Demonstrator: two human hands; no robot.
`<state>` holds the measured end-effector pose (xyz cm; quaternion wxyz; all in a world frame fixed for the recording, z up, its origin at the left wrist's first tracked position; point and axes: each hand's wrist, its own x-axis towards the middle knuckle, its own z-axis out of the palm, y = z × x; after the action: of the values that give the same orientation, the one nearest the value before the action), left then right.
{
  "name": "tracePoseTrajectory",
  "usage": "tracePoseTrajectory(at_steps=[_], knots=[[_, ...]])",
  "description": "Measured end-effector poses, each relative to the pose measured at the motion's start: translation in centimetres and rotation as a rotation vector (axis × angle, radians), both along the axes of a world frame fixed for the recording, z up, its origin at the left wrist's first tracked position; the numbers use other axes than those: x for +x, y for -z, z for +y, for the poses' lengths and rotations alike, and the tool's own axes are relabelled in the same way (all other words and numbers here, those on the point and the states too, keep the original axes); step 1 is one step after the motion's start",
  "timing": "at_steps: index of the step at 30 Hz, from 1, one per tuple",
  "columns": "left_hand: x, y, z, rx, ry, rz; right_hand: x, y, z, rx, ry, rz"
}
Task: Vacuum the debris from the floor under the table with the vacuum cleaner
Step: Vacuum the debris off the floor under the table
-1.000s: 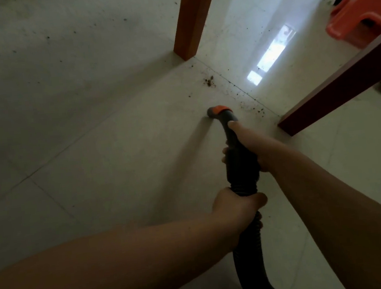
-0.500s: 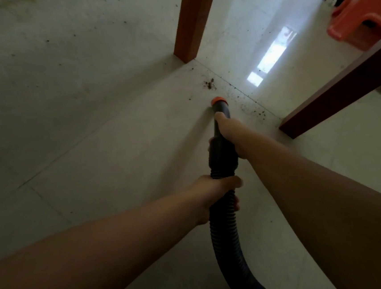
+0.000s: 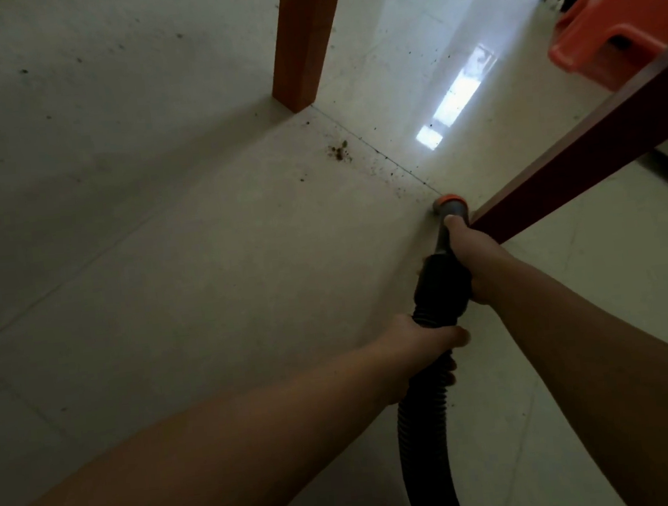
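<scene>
Left hand [image 3: 419, 346] wraps the ribbed black flexible vacuum hose [image 3: 426, 439], likely light and bendy | right hand [image 3: 473, 257] clasps its stiff smooth black cuff, the surer hold | orange-tipped nozzle [image 3: 450, 205] meets pale glossy tile floor [image 3: 160, 249] beside a dark red-brown wooden table leg [image 3: 584, 155] | gritty brown debris [image 3: 339, 151] lies beyond, near a second square leg [image 3: 299, 40].

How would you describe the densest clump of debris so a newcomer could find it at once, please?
Start at the upright orange-brown table leg at the top of the view, then follow the tile seam running from its foot. The clump of debris lies just left of that seam, a tight dark cluster, unlike the fine specks scattered along the line.
</scene>
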<state>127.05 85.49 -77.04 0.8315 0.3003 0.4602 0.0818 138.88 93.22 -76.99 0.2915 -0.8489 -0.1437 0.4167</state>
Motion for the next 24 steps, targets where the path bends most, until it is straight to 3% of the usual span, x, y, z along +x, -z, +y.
tracePoseTrajectory(at_steps=[9, 24], knots=[[-2.0, 0.7, 0.7, -0.002, -0.153, 0.028, -3.8, 0.5, 2.4, 0.011, -0.196, 0.069], [1.1, 1.5, 1.0, -0.002, 0.065, 0.046, 1.2, 0.4, 0.4, -0.021, 0.023, -0.114]])
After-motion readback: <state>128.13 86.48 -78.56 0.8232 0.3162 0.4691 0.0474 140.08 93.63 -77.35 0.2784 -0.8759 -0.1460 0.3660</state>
